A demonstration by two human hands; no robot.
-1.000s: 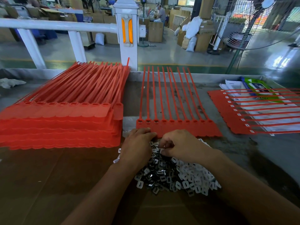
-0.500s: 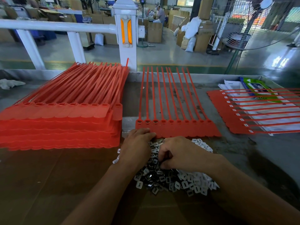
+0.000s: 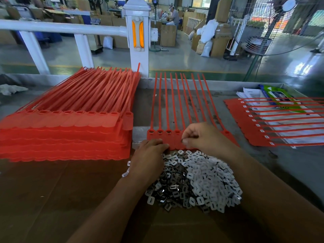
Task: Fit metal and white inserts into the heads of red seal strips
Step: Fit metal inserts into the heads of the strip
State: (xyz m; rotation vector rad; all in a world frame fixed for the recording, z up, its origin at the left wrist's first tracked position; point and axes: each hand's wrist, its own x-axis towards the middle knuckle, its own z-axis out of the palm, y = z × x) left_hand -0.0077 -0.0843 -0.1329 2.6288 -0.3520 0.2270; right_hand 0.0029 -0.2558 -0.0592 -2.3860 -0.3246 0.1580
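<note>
Both my hands curl, grasp hidden: right hand (image 3: 206, 137) over strip heads (image 3: 168, 133), left hand (image 3: 149, 156) on insert pile (image 3: 201, 179). Crooked seating may jam.

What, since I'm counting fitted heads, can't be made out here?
Head view:
- Heads of the middle strip sheet under the right hand: covered.
- What the right fingers hold, if anything: hidden, too small.
- Left hand: fingertips hidden by its back.
- Right-side strips: cut by frame edge.
</note>
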